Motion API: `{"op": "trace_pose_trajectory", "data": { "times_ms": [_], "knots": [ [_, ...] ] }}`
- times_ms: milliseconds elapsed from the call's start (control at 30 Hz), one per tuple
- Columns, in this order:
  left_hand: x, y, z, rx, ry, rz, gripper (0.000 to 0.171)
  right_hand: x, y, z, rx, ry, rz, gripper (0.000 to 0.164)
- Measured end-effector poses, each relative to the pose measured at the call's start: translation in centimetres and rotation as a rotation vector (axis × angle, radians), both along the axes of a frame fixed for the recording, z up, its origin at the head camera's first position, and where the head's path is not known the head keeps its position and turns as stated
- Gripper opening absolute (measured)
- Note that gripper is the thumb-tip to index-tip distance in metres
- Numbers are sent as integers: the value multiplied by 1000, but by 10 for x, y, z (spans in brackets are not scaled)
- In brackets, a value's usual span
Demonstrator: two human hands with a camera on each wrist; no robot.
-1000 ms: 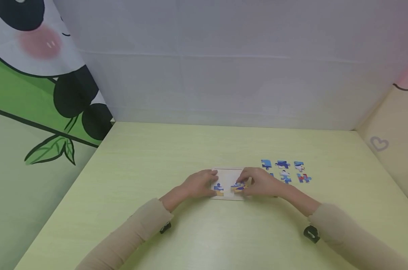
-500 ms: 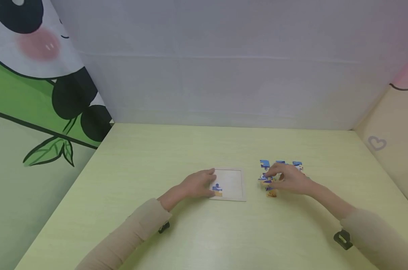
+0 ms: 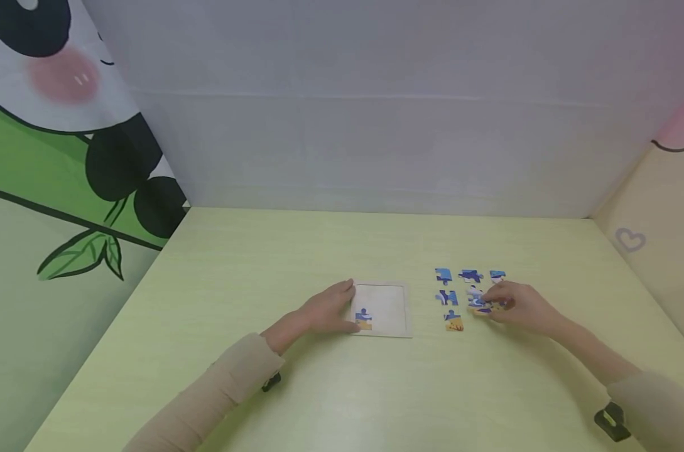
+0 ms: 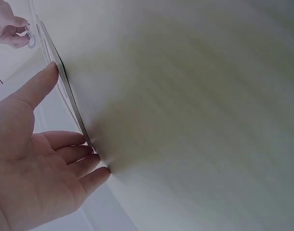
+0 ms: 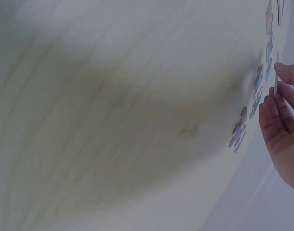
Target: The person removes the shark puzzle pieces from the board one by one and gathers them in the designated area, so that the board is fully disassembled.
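In the head view my left hand (image 3: 326, 311) rests along the left edge of a white puzzle board (image 3: 388, 304), thumb and fingertips touching its side. One jigsaw piece (image 3: 363, 319), blue above and sandy below, lies in the board's lower left corner. My right hand (image 3: 525, 307) pinches another blue-and-yellow jigsaw piece (image 3: 482, 311) between thumb and fingers, over the loose pieces. The right wrist view shows this held piece (image 5: 276, 79) edge-on, above the table surface. The hand and the held piece partly hide the pieces beneath.
Loose jigsaw pieces lie in rows right of the board, among them a blue one (image 3: 443, 275), a dark blue one (image 3: 470, 275) and a sandy one (image 3: 453, 321). A pale wall (image 3: 375, 150) rises behind the yellow table (image 3: 262, 251).
My right hand has moved right, carrying its jigsaw piece from above the board to over the loose pieces. My left hand has stayed at the board's left edge.
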State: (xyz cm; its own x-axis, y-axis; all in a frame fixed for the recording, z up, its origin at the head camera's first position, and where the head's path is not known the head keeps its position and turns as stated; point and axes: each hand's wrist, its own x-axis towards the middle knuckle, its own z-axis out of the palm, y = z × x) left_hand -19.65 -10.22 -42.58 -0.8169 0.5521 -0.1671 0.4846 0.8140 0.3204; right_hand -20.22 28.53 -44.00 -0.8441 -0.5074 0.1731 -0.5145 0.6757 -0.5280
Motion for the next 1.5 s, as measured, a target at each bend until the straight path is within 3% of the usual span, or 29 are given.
{"op": "trace_pose_trajectory", "data": {
  "times_ms": [533,767,900,1267,1500],
  "knots": [
    [0,0,-3,-24,-17,8,85,11,11,-6,-37,-73,-7,26],
    [1,0,-1,-32,-15,3,85,15,6,-9,18,-56,16,24],
    [0,1,-2,-32,-15,2,85,15,4,-11,30,-31,42,22],
    [0,1,0,-43,-22,-5,84,14,1,-10,66,-90,6,25],
    [-3,0,-2,-45,-35,-10,84,7,-10,0,79,-76,-9,25]
  ]
}}
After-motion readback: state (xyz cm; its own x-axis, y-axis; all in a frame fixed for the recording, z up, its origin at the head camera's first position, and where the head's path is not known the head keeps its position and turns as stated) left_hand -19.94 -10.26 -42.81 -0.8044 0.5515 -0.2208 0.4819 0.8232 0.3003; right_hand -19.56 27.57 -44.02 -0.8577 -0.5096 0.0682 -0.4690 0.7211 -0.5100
